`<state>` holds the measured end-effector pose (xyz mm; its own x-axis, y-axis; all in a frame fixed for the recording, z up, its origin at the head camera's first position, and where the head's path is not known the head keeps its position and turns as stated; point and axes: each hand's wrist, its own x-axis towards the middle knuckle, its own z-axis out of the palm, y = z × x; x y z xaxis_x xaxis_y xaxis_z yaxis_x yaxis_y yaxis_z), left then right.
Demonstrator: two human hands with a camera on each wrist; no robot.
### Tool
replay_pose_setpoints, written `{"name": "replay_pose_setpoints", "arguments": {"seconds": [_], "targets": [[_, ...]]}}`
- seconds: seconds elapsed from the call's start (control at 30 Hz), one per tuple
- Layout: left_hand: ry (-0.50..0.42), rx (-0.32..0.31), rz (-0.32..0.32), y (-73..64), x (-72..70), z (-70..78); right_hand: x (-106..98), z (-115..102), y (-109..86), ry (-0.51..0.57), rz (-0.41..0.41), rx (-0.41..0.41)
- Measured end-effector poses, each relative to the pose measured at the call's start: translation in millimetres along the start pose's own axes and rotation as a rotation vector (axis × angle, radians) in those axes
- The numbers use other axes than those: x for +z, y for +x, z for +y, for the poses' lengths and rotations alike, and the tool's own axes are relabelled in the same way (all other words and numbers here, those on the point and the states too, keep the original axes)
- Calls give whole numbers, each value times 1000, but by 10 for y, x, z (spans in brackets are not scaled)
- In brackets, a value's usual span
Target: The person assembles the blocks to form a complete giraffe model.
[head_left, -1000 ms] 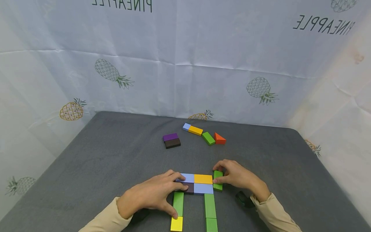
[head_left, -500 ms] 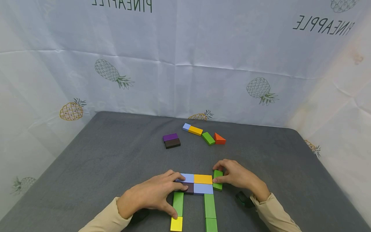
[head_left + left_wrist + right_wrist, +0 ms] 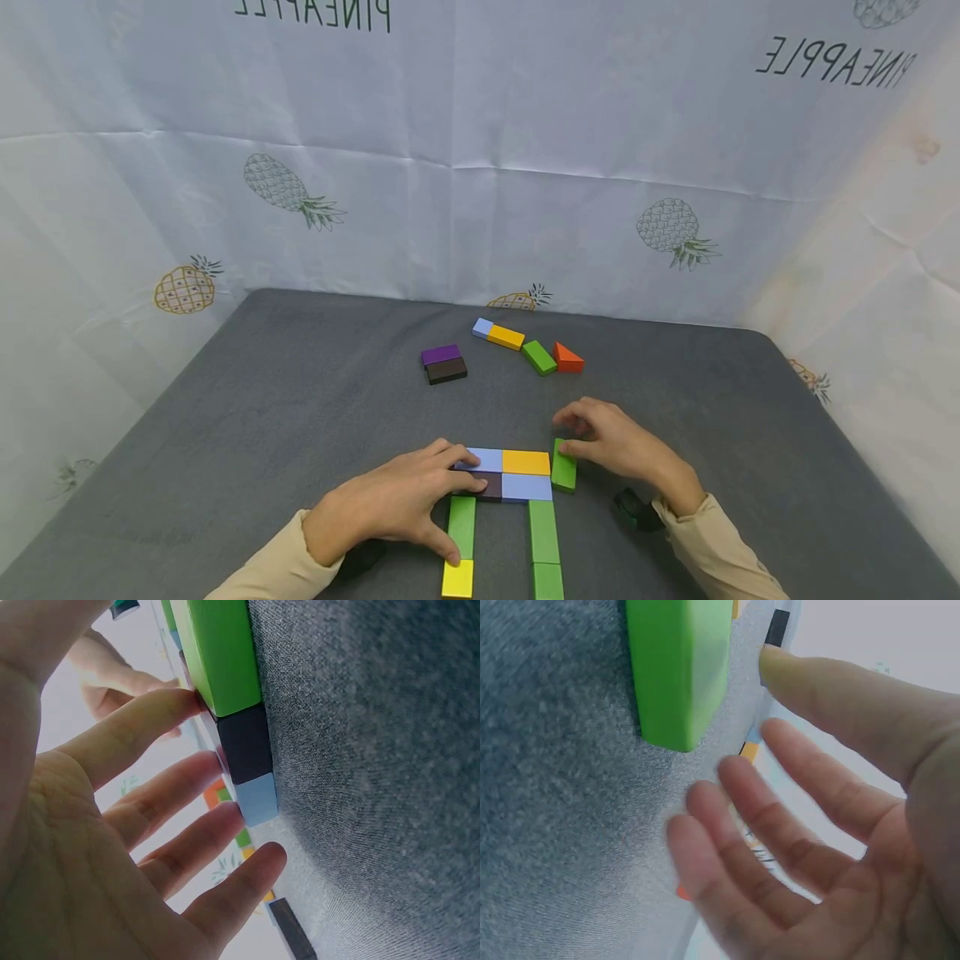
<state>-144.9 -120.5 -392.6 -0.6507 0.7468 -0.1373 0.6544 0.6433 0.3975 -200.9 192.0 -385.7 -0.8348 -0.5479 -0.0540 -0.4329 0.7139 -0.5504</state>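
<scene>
My left hand [image 3: 401, 496] rests its fingertips on the light blue block [image 3: 487, 459] and the dark block [image 3: 489, 488], its thumb at the seam of a green block [image 3: 462, 527] and a yellow block [image 3: 457, 578]. In the left wrist view its fingers are spread along the row's side. My right hand [image 3: 622, 443] hovers beside a green block [image 3: 564, 467], slightly tilted at the row's right end. The right wrist view shows loosely bent fingers apart from that green block [image 3: 667, 667]. An orange-yellow block [image 3: 526, 462] and another light blue block [image 3: 527, 487] complete the two rows.
Two green blocks [image 3: 544, 533] run toward me below the rows' right end. Farther back lie a purple block [image 3: 440, 355], a dark block [image 3: 447, 371], an orange-yellow block [image 3: 506, 337], a green block [image 3: 540, 358] and a red triangle [image 3: 567, 360]. A printed cloth [image 3: 450, 225] hangs behind the table.
My right hand has let go of the green block and lifted slightly away, up and to the right. That block now sits a little tilted. The left hand has stayed put.
</scene>
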Motion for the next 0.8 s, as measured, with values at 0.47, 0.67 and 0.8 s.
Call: {"name": "replay_pose_setpoints", "arguments": {"seconds": [0.47,0.67,0.8], "targets": [[-6,-12,-18,15,-2,-5,8,105,217,3,101,-28],[-5,-6,-15,15,3,-11,-33,154,365,-5,115,-27],[0,-5,-10,14,6,-9,-53,203,470,-12,117,-20]]}}
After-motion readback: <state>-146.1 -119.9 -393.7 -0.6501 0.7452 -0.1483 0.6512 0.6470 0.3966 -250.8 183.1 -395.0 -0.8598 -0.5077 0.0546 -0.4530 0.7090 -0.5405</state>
